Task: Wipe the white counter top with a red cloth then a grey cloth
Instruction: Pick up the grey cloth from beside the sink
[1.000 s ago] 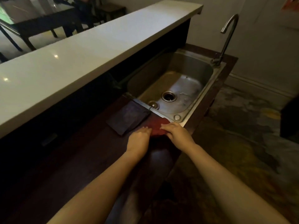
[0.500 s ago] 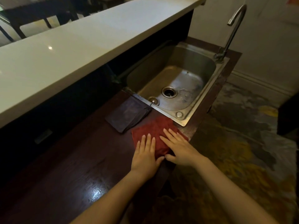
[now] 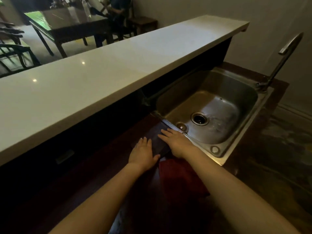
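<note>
The folded grey cloth [image 3: 157,142] lies on the dark wooden lower counter [image 3: 81,183] beside the sink. My left hand [image 3: 143,153] rests flat on its left edge and my right hand [image 3: 177,142] lies flat on its right side, fingers spread. The red cloth [image 3: 179,176] lies flat on the dark counter just behind my hands, between my forearms, with nothing holding it. The long white counter top [image 3: 101,68] runs above and behind, from lower left to upper right.
A steel sink [image 3: 236,92] with a drain [image 3: 199,118] sits to the right, and a curved tap [image 3: 280,59] stands at its far corner. Beyond the white counter are a dark table [image 3: 67,29], chairs and a seated person. Patterned floor lies at right.
Both hands left the red cloth and moved forward onto the grey cloth. The red cloth stays spread on the dark counter. The view tilted up.
</note>
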`<state>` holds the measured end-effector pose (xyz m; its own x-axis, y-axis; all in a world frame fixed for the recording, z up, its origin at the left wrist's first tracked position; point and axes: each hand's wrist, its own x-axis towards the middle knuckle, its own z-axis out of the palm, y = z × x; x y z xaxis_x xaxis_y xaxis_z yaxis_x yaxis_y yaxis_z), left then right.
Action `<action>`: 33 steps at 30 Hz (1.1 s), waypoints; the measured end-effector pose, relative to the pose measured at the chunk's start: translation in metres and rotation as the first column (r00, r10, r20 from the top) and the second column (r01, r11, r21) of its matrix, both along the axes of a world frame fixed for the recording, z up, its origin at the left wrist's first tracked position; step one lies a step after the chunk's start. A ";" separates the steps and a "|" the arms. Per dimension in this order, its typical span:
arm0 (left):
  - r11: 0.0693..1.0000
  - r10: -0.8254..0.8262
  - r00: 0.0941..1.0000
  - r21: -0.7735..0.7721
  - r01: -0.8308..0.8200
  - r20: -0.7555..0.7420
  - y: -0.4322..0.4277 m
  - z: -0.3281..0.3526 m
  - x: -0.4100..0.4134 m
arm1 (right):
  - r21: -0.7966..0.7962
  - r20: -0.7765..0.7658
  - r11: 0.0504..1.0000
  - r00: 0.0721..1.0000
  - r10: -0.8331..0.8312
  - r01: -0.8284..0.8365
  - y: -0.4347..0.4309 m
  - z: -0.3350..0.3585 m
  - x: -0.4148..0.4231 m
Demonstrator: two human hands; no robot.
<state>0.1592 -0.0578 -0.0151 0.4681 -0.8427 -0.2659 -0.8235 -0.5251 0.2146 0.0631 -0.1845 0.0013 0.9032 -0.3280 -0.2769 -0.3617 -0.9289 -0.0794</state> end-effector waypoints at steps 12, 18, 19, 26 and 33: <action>0.993 -0.064 0.955 -0.081 0.091 0.288 0.000 -0.006 0.006 | 0.029 0.209 0.996 0.975 -0.083 0.079 -0.006 -0.015 0.012; 0.989 -0.049 0.961 -0.124 0.085 0.273 0.024 0.033 0.010 | 0.114 0.292 0.992 0.952 -0.087 0.055 0.009 0.018 0.007; 0.986 -0.048 0.962 -0.139 0.087 0.267 0.031 0.043 0.009 | 0.119 0.298 0.992 0.952 -0.067 0.033 0.013 0.029 0.008; 0.973 0.054 0.971 -0.229 0.001 0.231 0.108 0.117 0.015 | 0.101 0.248 0.982 0.960 0.132 -0.161 0.069 0.121 0.015; 0.958 0.230 0.948 -0.225 -0.180 0.219 0.226 0.181 0.032 | 0.132 0.249 0.904 0.897 0.366 -0.406 0.164 0.190 0.057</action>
<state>0.1907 0.1680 0.1662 0.6649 -0.7459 0.0401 -0.7427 -0.6544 0.1417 0.1206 -0.0207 0.1911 0.9919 0.0947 -0.0841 0.0667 -0.9551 -0.2885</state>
